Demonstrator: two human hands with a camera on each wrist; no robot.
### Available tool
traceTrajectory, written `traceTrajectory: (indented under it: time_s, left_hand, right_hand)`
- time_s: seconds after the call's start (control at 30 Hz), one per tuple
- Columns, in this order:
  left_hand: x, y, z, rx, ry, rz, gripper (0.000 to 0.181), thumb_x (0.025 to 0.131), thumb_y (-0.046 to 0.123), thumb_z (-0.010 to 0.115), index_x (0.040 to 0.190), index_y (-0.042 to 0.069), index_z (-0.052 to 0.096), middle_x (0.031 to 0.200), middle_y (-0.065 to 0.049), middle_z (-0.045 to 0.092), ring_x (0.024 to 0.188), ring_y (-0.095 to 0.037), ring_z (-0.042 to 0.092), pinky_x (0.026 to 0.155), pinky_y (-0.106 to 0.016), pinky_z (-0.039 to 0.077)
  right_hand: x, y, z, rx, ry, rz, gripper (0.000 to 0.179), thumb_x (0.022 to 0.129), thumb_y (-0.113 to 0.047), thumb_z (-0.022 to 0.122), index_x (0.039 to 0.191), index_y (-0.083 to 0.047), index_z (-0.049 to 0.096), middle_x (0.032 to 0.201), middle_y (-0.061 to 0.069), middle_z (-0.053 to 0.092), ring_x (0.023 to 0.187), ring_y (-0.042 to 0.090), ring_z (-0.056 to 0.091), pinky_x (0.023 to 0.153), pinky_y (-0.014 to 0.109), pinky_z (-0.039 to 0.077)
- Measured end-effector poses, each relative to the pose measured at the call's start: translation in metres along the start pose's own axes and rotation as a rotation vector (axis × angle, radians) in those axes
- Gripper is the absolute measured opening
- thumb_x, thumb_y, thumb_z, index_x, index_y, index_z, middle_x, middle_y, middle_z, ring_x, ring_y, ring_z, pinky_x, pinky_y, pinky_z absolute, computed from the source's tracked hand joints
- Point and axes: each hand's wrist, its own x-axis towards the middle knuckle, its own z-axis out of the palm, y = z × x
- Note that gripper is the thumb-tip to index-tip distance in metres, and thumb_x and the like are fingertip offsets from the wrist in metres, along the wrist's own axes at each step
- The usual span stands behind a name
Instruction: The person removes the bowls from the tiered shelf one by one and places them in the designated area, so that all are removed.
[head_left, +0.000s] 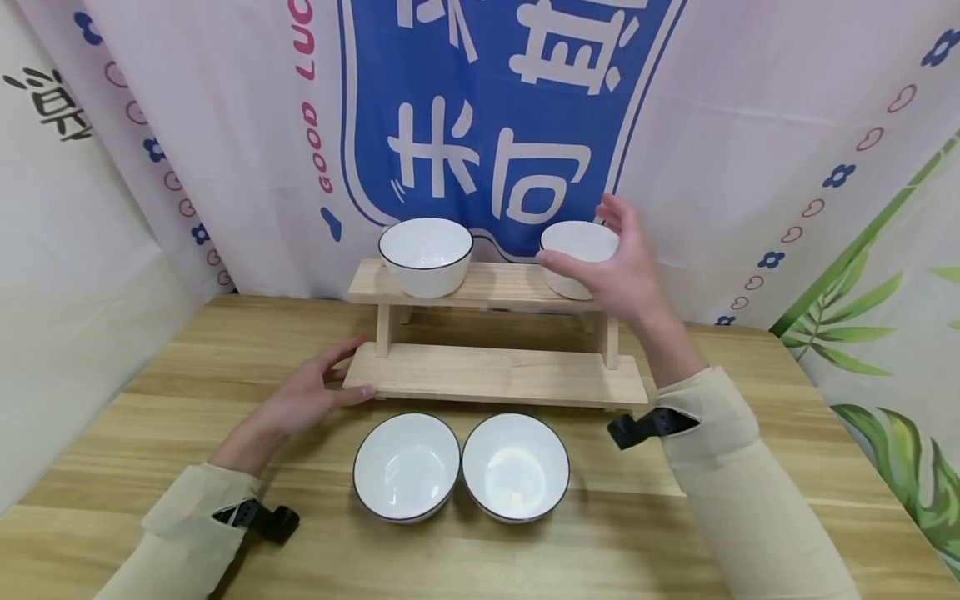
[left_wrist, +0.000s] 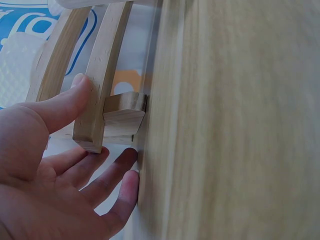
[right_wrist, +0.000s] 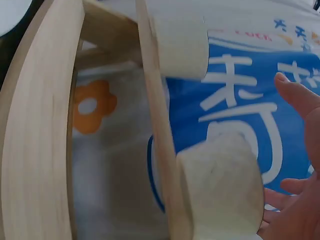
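A two-tier wooden display stand (head_left: 495, 372) stands on the table. My left hand (head_left: 303, 398) holds the left end of its lower board (left_wrist: 93, 107), thumb on one side and fingertips against the end. On the upper board sit two white bowls with dark rims, the left bowl (head_left: 426, 271) and the right bowl (head_left: 562, 282). My right hand (head_left: 628, 271) is spread around the right bowl, fingers behind it and thumb in front. In the right wrist view the thumb (right_wrist: 295, 95) stands apart from this bowl (right_wrist: 222, 185).
Two more white bowls, one on the left (head_left: 407, 468) and one on the right (head_left: 516, 468), stand side by side on the wooden table (head_left: 600, 542) before the stand. A printed curtain (head_left: 247, 125) hangs right behind the stand.
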Motion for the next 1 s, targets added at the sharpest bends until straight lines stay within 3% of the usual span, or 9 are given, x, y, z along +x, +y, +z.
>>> traceTrajectory:
  time_s: [0.13, 0.43, 0.67, 1.0]
  left_hand:
    - [0.0, -0.001, -0.001, -0.001, -0.002, 0.004, 0.102, 0.098, 0.03, 0.08, 0.174, 0.013, 0.014, 0.178, -0.024, 0.019, 0.155, -0.054, 0.037, 0.124, -0.072, 0.03]
    - [0.002, -0.003, 0.001, -0.018, -0.008, 0.013, 0.101, 0.099, 0.028, 0.08, 0.174, 0.011, 0.014, 0.177, -0.026, 0.019, 0.154, -0.054, 0.038, 0.124, -0.071, 0.032]
    - [0.001, -0.003, 0.0, -0.02, -0.007, 0.014, 0.101, 0.099, 0.028, 0.08, 0.174, 0.011, 0.014, 0.176, -0.029, 0.02, 0.154, -0.055, 0.037, 0.124, -0.071, 0.031]
    - [0.001, -0.002, 0.0, -0.005, -0.008, 0.007, 0.102, 0.099, 0.029, 0.08, 0.174, 0.012, 0.013, 0.18, -0.022, 0.014, 0.156, -0.055, 0.035, 0.123, -0.072, 0.031]
  right_hand:
    - [0.004, 0.015, -0.007, -0.014, 0.018, 0.066, 0.125, 0.08, -0.051, 0.094, 0.172, -0.02, 0.017, 0.18, 0.004, 0.024, 0.162, 0.032, 0.029, 0.13, 0.063, 0.029]
    - [0.009, 0.044, -0.01, 0.074, -0.038, 0.165, 0.131, 0.082, -0.043, 0.094, 0.173, -0.012, 0.005, 0.178, 0.013, 0.023, 0.16, 0.032, 0.031, 0.132, 0.051, 0.03]
    - [0.012, 0.045, -0.004, 0.095, -0.042, 0.174, 0.134, 0.08, -0.042, 0.096, 0.173, -0.012, 0.004, 0.176, 0.014, 0.026, 0.158, 0.034, 0.035, 0.13, 0.053, 0.033]
    - [0.014, 0.044, 0.001, 0.066, -0.008, 0.187, 0.126, 0.081, -0.04, 0.095, 0.172, -0.013, 0.012, 0.174, 0.015, 0.031, 0.153, 0.036, 0.039, 0.127, 0.056, 0.038]
